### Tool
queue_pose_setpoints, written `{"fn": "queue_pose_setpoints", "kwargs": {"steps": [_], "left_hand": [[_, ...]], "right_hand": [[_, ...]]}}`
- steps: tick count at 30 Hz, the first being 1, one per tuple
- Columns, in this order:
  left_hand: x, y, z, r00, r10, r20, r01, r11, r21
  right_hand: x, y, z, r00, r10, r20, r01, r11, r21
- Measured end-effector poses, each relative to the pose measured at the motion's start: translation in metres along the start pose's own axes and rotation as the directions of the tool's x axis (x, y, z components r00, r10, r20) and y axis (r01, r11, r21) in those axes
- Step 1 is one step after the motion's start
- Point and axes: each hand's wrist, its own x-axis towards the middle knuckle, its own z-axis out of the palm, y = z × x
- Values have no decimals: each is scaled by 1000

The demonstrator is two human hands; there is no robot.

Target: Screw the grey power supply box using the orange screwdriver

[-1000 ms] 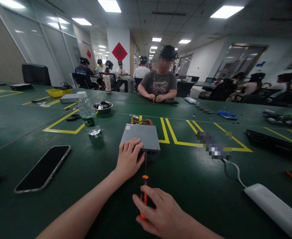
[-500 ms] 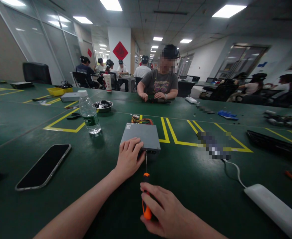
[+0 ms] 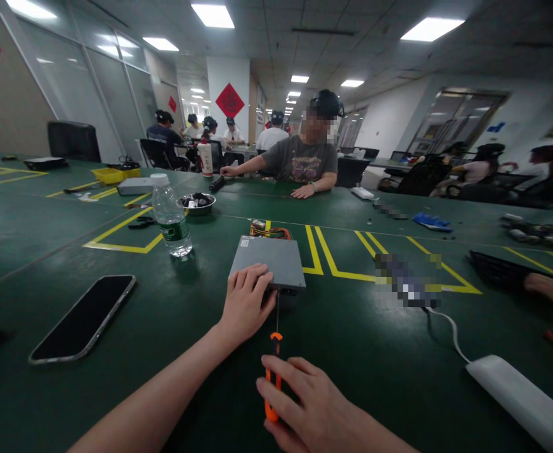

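On the green worktop (image 3: 351, 352), straight ahead of the person, sits a flat metal box (image 3: 279, 261) in dull blue-grey. Its broad top is smooth and plain, apart from a small white label (image 3: 245, 242) near the far left corner. The side facing the person is dark with shadow, and a black fitting shows toward its right end. Behind the box lies a loose bundle of wires (image 3: 276, 233), red, yellow and black among them, with pale plugs at its left end.

The left hand (image 3: 245, 301) covers the near left corner, fingers laid over the top and thumb down at the front; I cannot tell whether it grips or only presses. The right hand (image 3: 307, 396) grasps the handle of a screwdriver (image 3: 277, 345), orange with black parts. Its thin metal shaft runs straight to the front of the box, where the tip is too dark to make out. To the left stands a clear bottle (image 3: 171, 220) with a green label.
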Motion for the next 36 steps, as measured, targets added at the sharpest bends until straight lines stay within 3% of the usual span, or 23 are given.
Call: {"fn": "queue_pose_setpoints", "kwargs": {"steps": [3,9,15,23,30,32,36], "left_hand": [[0,0,0,1000,3,0,-3,1000,2],[0,0,1,1000,-3,-4,3,1000,1],[-1,0,1,1000,-6,-4,6,1000,-13],[0,-1,1,1000,-3,2,3,1000,-9],[0,0,0,1000,-3,11,4,1000,-5],[0,0,1,1000,-2,13,2,1000,-7],[0,0,1,1000,0,8,0,1000,-5]], "right_hand": [[1,0,0,1000,-4,20,4,1000,-24],[-7,3,7,993,-2,-116,0,1000,-12],[-1,-1,-2,995,43,85,-41,999,-27],[-4,1,9,998,23,-67,-25,999,-27],[4,-3,3,995,26,95,-19,997,-75],[2,-2,4,998,21,67,-16,997,-80],[-4,0,6,993,-7,-119,0,998,-63]]}}
